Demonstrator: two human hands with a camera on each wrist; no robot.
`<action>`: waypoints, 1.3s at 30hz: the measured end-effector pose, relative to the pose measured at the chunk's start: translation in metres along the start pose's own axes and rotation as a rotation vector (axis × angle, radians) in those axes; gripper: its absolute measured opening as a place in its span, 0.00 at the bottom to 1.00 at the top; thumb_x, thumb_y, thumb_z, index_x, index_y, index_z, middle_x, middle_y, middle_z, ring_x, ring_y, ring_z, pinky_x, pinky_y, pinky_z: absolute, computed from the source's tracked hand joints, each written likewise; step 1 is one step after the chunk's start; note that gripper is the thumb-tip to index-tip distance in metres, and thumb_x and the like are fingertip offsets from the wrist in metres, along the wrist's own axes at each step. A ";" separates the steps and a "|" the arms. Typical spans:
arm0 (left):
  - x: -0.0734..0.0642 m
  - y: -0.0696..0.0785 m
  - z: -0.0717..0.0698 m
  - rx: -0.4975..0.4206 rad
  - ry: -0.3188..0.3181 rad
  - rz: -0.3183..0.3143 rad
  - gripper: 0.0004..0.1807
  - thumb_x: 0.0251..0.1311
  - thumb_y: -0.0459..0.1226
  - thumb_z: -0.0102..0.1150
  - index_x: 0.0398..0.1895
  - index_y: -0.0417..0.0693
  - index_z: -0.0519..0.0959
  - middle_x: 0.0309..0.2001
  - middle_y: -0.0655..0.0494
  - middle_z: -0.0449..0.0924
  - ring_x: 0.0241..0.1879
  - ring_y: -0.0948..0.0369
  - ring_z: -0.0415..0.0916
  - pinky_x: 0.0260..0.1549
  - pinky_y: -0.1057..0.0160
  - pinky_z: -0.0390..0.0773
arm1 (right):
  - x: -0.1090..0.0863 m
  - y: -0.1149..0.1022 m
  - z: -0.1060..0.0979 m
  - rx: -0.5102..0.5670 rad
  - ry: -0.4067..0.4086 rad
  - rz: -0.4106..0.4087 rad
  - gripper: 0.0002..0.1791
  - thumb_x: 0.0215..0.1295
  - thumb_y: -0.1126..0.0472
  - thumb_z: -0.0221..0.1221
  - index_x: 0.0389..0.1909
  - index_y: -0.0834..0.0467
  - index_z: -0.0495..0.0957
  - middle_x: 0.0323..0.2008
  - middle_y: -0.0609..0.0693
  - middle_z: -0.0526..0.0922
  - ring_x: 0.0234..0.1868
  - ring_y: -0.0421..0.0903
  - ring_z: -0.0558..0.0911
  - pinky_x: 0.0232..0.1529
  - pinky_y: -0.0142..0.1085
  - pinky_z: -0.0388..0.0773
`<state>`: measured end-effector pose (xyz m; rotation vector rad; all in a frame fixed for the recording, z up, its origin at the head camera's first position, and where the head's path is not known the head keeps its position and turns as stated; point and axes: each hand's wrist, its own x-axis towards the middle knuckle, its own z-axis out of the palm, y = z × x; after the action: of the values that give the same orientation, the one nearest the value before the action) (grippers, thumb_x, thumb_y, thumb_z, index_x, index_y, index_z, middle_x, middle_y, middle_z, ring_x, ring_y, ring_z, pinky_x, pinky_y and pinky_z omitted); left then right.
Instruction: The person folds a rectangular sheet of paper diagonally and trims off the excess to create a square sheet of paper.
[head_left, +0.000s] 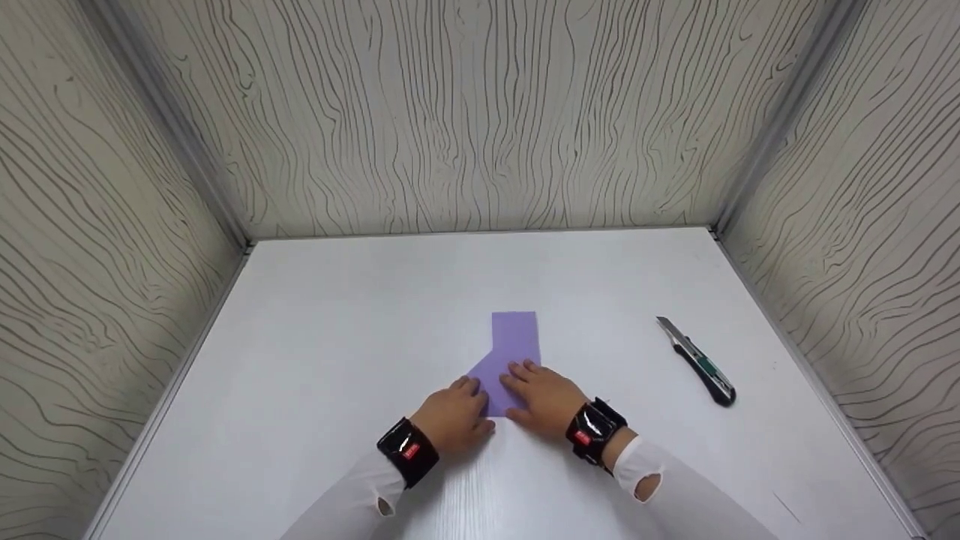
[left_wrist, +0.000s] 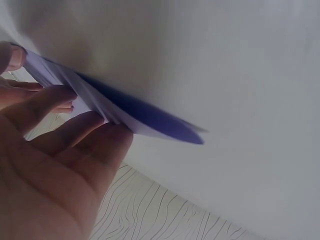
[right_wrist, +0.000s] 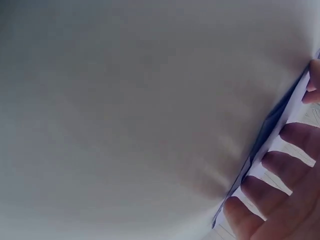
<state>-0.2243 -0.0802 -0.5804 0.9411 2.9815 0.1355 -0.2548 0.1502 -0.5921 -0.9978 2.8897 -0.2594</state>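
Note:
A folded sheet of purple paper (head_left: 515,334) lies on the white table, a straight strip at its far end and a slanted edge on its left. My left hand (head_left: 454,416) rests on the lower left part, fingertips touching the paper. With fingers spread, my right hand (head_left: 551,401) presses on the paper's lower right side. In the left wrist view, a folded layer of the paper (left_wrist: 150,115) stands slightly apart along its edge, beside the left fingers (left_wrist: 90,130). The right wrist view has the right fingertips (right_wrist: 275,165) along the paper's edge (right_wrist: 272,120).
A utility knife (head_left: 697,360) with its blade out lies to the right of the paper, blade pointing away toward the back. Wood-grain patterned panels (head_left: 480,112) enclose the white table (head_left: 337,315) at the back and on both sides.

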 end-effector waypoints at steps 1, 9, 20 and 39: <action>0.000 0.000 0.000 -0.001 0.005 0.002 0.25 0.74 0.53 0.64 0.57 0.41 0.85 0.64 0.42 0.83 0.67 0.45 0.81 0.62 0.50 0.86 | -0.001 0.000 -0.002 0.006 -0.003 0.003 0.35 0.77 0.44 0.63 0.77 0.60 0.74 0.78 0.64 0.72 0.79 0.67 0.72 0.79 0.57 0.70; 0.000 0.000 0.001 0.000 0.025 0.004 0.20 0.73 0.53 0.65 0.47 0.44 0.85 0.54 0.48 0.84 0.57 0.51 0.83 0.54 0.54 0.89 | -0.014 0.011 -0.009 0.021 0.000 0.050 0.33 0.76 0.48 0.65 0.75 0.61 0.76 0.77 0.65 0.74 0.78 0.68 0.73 0.78 0.58 0.70; -0.001 -0.003 0.003 -0.001 0.048 0.006 0.20 0.73 0.53 0.66 0.45 0.44 0.85 0.52 0.48 0.84 0.60 0.49 0.83 0.56 0.53 0.89 | -0.037 0.033 -0.017 0.069 0.008 0.137 0.33 0.75 0.50 0.66 0.74 0.62 0.77 0.76 0.67 0.74 0.78 0.68 0.72 0.78 0.60 0.70; 0.003 -0.014 0.002 -0.065 0.038 -0.071 0.33 0.68 0.51 0.72 0.66 0.38 0.79 0.65 0.39 0.80 0.66 0.43 0.80 0.63 0.46 0.85 | -0.081 0.098 -0.032 0.058 0.015 0.219 0.31 0.72 0.56 0.66 0.70 0.69 0.77 0.72 0.73 0.74 0.75 0.72 0.74 0.76 0.63 0.71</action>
<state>-0.2344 -0.0900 -0.5831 0.8339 3.0200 0.2511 -0.2550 0.2805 -0.5773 -0.6651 2.9530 -0.3336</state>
